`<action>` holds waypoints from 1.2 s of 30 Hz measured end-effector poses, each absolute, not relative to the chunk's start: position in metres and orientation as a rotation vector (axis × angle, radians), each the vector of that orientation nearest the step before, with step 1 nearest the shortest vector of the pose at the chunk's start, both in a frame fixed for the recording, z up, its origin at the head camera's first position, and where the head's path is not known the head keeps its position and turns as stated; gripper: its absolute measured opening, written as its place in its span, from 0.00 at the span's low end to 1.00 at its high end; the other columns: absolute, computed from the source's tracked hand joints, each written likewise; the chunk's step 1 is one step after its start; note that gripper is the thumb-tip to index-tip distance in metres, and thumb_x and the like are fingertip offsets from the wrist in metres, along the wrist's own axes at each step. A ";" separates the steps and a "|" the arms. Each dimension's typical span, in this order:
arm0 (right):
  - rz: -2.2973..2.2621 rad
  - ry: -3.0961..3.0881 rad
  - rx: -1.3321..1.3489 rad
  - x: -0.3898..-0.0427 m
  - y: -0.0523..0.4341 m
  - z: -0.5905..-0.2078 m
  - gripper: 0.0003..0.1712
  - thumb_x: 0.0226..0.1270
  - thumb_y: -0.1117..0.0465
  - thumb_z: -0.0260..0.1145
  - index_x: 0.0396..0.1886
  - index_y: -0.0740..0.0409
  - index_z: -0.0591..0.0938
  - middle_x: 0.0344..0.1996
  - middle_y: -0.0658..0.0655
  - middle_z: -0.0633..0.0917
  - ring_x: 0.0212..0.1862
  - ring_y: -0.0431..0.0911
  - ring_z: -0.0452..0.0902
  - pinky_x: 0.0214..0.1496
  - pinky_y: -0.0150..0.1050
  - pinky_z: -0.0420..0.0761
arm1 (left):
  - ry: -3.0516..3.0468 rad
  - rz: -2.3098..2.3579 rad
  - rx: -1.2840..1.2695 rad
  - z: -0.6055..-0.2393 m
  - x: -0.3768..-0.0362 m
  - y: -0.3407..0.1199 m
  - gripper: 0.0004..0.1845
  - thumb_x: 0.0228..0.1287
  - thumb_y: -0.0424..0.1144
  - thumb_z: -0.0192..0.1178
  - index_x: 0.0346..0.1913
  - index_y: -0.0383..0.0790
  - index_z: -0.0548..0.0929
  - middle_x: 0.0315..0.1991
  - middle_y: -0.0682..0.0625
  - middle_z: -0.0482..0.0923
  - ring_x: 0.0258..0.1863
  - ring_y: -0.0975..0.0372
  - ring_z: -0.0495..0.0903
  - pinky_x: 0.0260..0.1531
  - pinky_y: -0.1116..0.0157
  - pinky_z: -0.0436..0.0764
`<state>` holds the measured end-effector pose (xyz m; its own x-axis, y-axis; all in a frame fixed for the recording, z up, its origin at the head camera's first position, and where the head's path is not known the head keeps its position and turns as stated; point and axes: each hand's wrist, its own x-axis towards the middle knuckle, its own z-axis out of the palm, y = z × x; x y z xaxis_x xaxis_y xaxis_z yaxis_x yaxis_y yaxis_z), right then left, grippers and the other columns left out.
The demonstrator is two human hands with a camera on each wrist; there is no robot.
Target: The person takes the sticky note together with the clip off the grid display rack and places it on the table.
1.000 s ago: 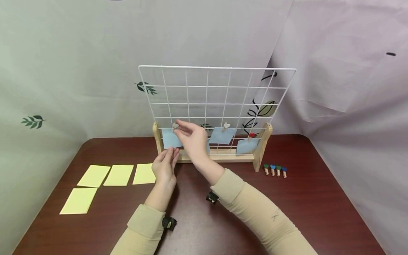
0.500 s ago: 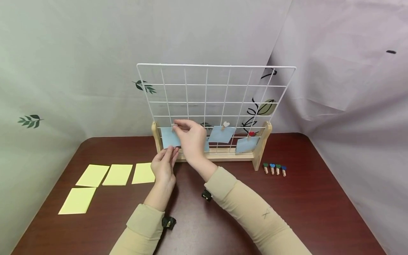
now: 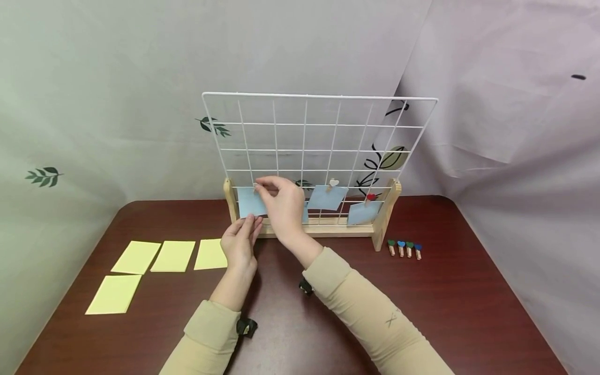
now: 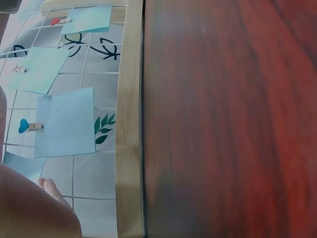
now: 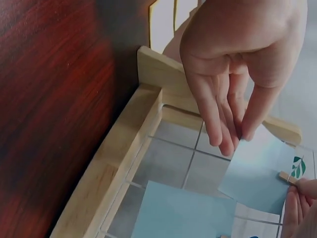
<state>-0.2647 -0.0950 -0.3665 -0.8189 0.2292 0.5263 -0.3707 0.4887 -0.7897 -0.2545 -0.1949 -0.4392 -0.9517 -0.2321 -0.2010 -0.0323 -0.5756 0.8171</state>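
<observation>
The right hand (image 3: pixel 283 203) is raised at the lower left of the upright white wire grid panel (image 3: pixel 319 146) in its pale wooden stand (image 3: pixel 328 229), thumb and fingertips pinching a small wooden clothes peg (image 3: pixel 255 186) at the top edge of a light blue square paper note (image 3: pixel 250 202). Just below it, the left hand (image 3: pixel 240 244) has its fingers fairly straight, tips touching that note's lower edge. To the right of the hands, two more light blue notes (image 3: pixel 326 198) hang pegged on the same row. Left of the left hand, four yellow square paper notes (image 3: pixel 173 256) lie on the dark red wooden worktop (image 3: pixel 469 302). Well to the right of both hands, four coloured heart-topped pegs (image 3: pixel 404 249) lie in a row.
</observation>
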 end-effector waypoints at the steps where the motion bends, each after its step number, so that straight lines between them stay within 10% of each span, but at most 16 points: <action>1: 1.327 -2.165 0.118 -0.265 -0.095 -0.366 0.06 0.71 0.63 0.75 0.45 0.58 0.93 0.39 0.56 0.95 0.40 0.45 0.94 0.40 0.29 0.89 | -1.381 -2.659 0.436 -0.439 -0.254 -0.195 0.15 0.75 0.26 0.63 0.28 0.41 0.87 0.25 0.53 0.90 0.30 0.67 0.93 0.45 0.66 0.91; 36: 0.789 -2.295 0.316 -0.266 -0.085 -0.363 0.04 0.73 0.63 0.73 0.41 0.57 0.91 0.39 0.52 0.94 0.40 0.42 0.91 0.44 0.37 0.87 | -1.454 -2.601 0.424 -0.439 -0.258 -0.199 0.14 0.72 0.24 0.64 0.28 0.41 0.83 0.23 0.54 0.90 0.27 0.67 0.92 0.41 0.67 0.91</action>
<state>-0.2660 -0.0853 -0.3627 -0.7390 -0.0076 0.6737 -0.4204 0.7866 -0.4522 -0.2580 -0.1993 -0.4394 -0.9518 -0.2488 -0.1793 -0.0223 -0.5269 0.8497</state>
